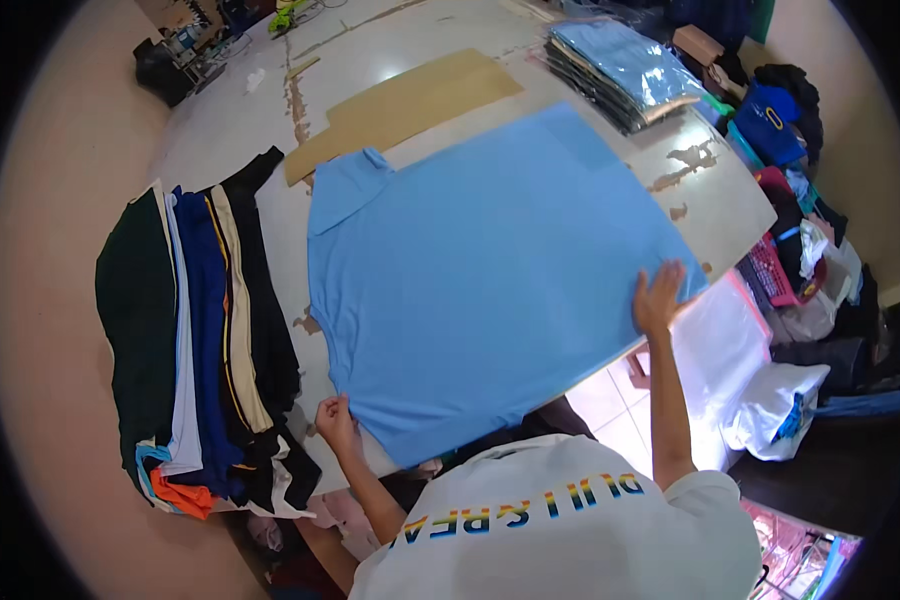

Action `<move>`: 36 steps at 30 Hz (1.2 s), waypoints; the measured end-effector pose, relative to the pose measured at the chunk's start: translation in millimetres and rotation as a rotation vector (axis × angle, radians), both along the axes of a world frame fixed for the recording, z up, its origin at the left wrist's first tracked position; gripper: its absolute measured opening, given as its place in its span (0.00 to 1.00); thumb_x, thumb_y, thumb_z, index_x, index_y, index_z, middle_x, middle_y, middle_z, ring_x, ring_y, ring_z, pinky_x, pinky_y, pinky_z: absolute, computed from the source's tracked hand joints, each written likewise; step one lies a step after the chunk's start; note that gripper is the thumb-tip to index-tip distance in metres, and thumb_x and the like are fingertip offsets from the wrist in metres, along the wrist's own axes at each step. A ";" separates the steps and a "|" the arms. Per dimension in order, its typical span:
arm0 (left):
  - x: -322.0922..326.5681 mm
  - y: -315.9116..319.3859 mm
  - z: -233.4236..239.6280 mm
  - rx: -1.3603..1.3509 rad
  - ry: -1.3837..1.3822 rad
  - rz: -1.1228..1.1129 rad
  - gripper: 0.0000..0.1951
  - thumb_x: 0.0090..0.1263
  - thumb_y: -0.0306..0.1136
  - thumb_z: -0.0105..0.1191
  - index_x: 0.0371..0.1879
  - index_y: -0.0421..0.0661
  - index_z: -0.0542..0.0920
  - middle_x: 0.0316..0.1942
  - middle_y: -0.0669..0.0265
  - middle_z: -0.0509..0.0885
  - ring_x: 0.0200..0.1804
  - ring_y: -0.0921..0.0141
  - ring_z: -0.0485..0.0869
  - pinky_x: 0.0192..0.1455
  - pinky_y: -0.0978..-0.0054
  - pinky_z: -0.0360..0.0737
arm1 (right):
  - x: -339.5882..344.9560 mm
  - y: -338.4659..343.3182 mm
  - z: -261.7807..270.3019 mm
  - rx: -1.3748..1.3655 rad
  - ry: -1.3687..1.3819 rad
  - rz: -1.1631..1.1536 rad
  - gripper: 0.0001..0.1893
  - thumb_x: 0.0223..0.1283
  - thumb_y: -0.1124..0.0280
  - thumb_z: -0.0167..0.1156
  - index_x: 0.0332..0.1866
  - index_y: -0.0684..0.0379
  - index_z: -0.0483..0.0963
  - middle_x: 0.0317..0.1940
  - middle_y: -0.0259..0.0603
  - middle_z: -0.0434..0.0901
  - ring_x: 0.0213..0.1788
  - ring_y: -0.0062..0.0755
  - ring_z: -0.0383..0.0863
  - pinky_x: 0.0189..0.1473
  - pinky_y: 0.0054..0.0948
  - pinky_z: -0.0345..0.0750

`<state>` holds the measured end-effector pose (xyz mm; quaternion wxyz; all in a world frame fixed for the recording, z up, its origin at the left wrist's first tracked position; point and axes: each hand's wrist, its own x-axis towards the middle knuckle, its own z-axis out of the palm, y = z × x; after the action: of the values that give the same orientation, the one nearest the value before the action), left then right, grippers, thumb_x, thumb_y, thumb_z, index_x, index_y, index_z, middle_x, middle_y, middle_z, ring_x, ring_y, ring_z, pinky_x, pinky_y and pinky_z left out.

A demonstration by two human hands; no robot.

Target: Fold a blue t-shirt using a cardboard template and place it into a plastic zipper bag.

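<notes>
A light blue T-shirt (480,262) lies spread across the worn white table, its hem side towards the right and one sleeve at the upper left. My left hand (336,420) pinches the shirt's edge near its lower left corner, with small folds running from the fingers. At the lower right corner, my right hand (660,296) rests on the cloth, palm down with the fingers apart. Just beyond the shirt is a flat tan cardboard sheet (427,97), partly bordered by the shirt's far edge and sleeve.
Several folded dark, white and cream garments (210,322) line the table's left side. Plastic-wrapped garments (622,67) are stacked at the back right. Beyond the right edge stand a pink basket (772,274) and a white plastic bag (776,412). A machine (184,56) is at the far left.
</notes>
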<state>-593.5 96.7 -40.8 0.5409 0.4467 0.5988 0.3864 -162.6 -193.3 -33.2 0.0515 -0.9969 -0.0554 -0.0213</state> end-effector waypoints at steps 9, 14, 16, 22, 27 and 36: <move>108.5 -19.8 24.9 0.665 0.921 -0.050 0.22 0.50 0.34 0.58 0.45 0.43 0.71 0.46 0.54 0.66 0.51 0.55 0.64 0.54 0.58 0.60 | -50.3 110.8 1.9 0.227 0.148 0.940 0.34 0.60 0.50 0.39 0.65 0.62 0.48 0.67 0.43 0.44 0.70 0.37 0.39 0.60 0.64 0.29; 217.9 -31.6 28.5 0.464 1.007 -0.381 0.29 0.62 0.49 0.44 0.61 0.49 0.62 0.66 0.52 0.46 0.67 0.46 0.40 0.63 0.42 0.37 | -24.6 155.5 2.8 0.236 0.218 1.302 0.32 0.61 0.48 0.36 0.66 0.57 0.48 0.68 0.38 0.43 0.70 0.38 0.39 0.61 0.60 0.26; 230.5 -28.4 22.6 0.409 1.069 -0.389 0.28 0.64 0.50 0.41 0.62 0.52 0.59 0.67 0.54 0.42 0.67 0.45 0.36 0.61 0.39 0.34 | 39.9 165.5 -9.7 0.158 0.131 1.171 0.32 0.62 0.49 0.35 0.66 0.57 0.47 0.68 0.41 0.42 0.70 0.38 0.37 0.61 0.60 0.24; 235.5 -23.9 14.1 0.370 1.160 -0.356 0.29 0.65 0.51 0.39 0.63 0.51 0.59 0.67 0.54 0.44 0.67 0.45 0.38 0.62 0.40 0.32 | 240.1 202.3 -16.9 0.129 -0.031 0.582 0.34 0.61 0.49 0.36 0.65 0.64 0.47 0.68 0.48 0.38 0.70 0.41 0.31 0.60 0.59 0.21; 229.2 -22.5 13.4 0.328 1.173 -0.381 0.30 0.65 0.51 0.38 0.63 0.49 0.58 0.67 0.52 0.44 0.67 0.45 0.37 0.62 0.42 0.32 | 294.1 301.0 -3.3 0.313 -0.123 0.821 0.31 0.54 0.56 0.49 0.60 0.64 0.57 0.67 0.52 0.38 0.69 0.51 0.33 0.64 0.54 0.33; 239.4 -17.5 17.1 0.308 1.178 -0.369 0.30 0.63 0.52 0.40 0.61 0.47 0.61 0.66 0.52 0.48 0.67 0.45 0.40 0.62 0.43 0.34 | 364.6 454.5 -3.9 0.534 0.125 0.389 0.29 0.45 0.49 0.57 0.51 0.56 0.68 0.54 0.49 0.64 0.57 0.50 0.60 0.55 0.45 0.63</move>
<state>-354.1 79.3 -23.8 0.1080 0.7526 0.6469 0.0580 202.0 261.2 -37.1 0.3171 -0.9184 -0.2340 0.0363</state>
